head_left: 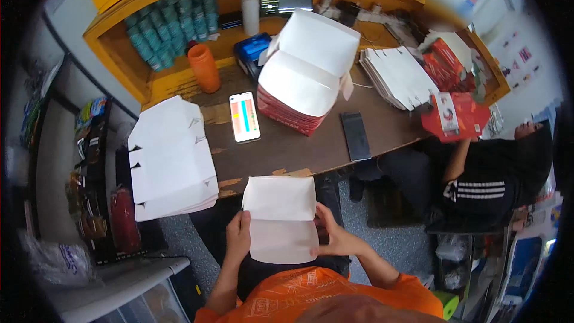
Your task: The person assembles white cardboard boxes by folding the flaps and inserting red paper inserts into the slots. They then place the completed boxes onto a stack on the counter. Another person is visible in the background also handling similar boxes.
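An opened takeaway food box (281, 221), white inside, is held over my lap with its lid tilted back. My left hand (238, 233) grips its left side, the thumb along the edge. On the opposite side my right hand (332, 234) holds the box with fingers curved round the wall. Ahead on the table rises a stack of nested, folded boxes (299, 87), red outside and white inside, the top one lying open. Flat unfolded box blanks (170, 155) lie in a pile at the table's left, overhanging its front edge.
A lit phone (244, 117), a dark phone (356, 136) and an orange bottle (204, 68) stand or lie on the table (311, 151). More blanks (397, 76) are stacked at the right. A co-worker in black (484, 179) sits there, holding a red box blank (455, 116). Shelving (95, 191) flanks the left.
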Available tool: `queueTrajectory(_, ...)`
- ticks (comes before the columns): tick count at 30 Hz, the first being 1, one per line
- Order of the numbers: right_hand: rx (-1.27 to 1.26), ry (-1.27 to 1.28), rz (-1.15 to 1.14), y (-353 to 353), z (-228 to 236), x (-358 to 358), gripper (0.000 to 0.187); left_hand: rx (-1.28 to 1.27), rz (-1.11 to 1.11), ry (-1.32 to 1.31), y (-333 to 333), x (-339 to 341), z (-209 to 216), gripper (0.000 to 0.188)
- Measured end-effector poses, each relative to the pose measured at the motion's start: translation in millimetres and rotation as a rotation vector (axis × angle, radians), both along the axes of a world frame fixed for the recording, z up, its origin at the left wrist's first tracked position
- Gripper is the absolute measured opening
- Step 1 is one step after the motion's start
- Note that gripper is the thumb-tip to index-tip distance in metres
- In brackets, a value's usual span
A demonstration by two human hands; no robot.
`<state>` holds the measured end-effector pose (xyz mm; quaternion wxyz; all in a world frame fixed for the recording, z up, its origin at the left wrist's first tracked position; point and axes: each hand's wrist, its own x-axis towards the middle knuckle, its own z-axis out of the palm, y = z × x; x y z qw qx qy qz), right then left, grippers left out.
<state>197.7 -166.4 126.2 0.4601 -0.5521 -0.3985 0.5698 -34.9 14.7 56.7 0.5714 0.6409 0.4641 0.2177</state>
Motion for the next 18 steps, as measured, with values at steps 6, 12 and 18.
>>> queueTrajectory(6,0.39,-0.45,0.117,-3.6,28.2,1.9,0.129,-0.238,-0.108,-0.232,20.1,6.6,42.6,0.056)
queueTrajectory(12,0.74,-0.879,-0.275,41.3,102.0,73.2,0.101,-0.276,-0.203,-0.57,62.7,34.0,105.5,0.063)
queueTrajectory(18,0.682,-1.272,-0.413,131.6,158.8,136.1,0.098,0.119,-0.265,-0.395,75.2,83.3,127.3,0.042)
